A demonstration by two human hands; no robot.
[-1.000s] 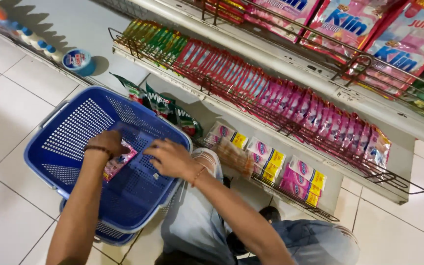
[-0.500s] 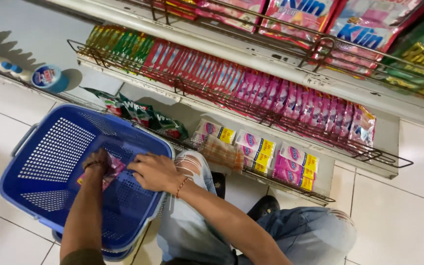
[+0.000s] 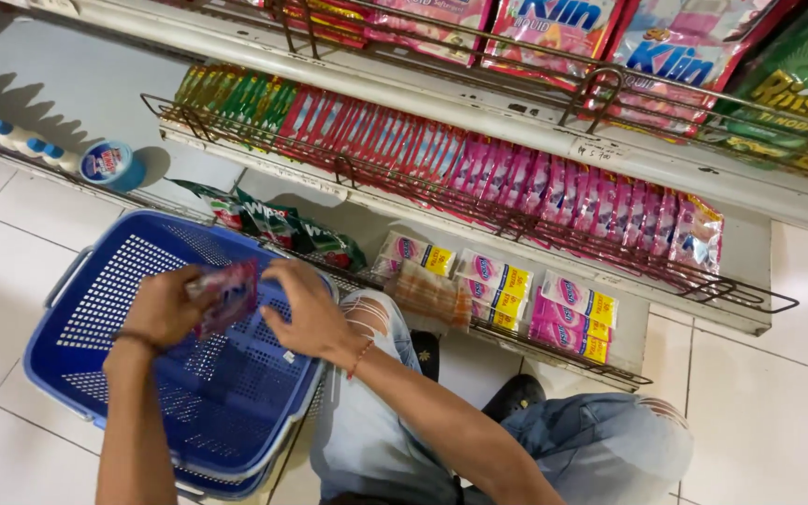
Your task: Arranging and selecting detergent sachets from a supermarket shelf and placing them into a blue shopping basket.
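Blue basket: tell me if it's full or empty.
Nearly empty: the basket's mesh floor shows bare, apart from a small white scrap; both hands hold a pink sachet above it.

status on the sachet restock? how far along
Done: middle rack looks packed with sachets. In hand: left hand and right hand hold pink sachets over the blue basket, which looks nearly empty. Left: those sachets are not yet shelved.

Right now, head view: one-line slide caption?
Both hands, left hand and right hand, hold a pink sachet over a blue basket beside shelves.
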